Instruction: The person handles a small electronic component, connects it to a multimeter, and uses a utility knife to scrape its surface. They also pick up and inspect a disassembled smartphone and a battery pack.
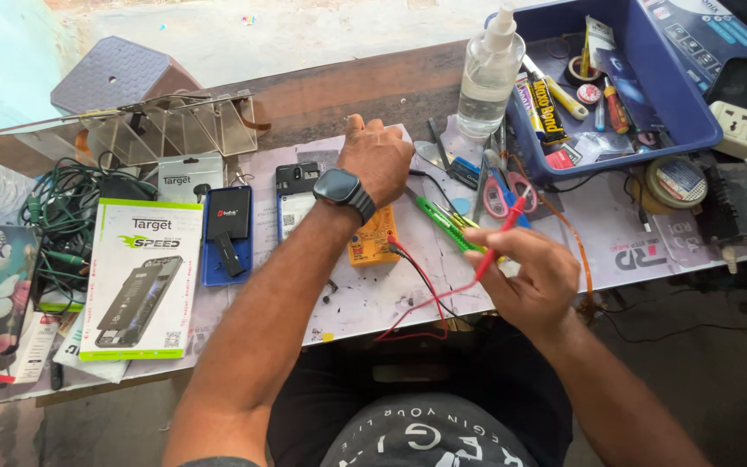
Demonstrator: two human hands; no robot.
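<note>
The red probe point(496, 238) is pinched in the fingers of the right hand point(529, 281), a little above the counter point(365, 294); its long axis runs obliquely, from the fingers up and to the right, and its tip ends near the pink-handled scissors point(505, 192). One red lead point(421, 298) goes from it in a loop to the yellow multimeter point(372, 238), which lies flat on the counter, to the left of the right hand and just below the left hand point(376, 156). The left hand is the nearer one to the meter; it is closed in a loose fist with the knuckles down on the counter, and I cannot tell whether it grips something beneath. There is a dark smartwatch point(341, 190) on this wrist. Between both hands lies one green tool point(443, 223), pointing diagonally. To the left of the meter I count two phones lying flat, one dark point(296, 201) and one in a blue frame point(226, 235), then one white-and-green retail box point(136, 281). Farther away stand one clear spray bottle point(488, 78) and one blue tray point(641, 121) with small tools in it.
</note>
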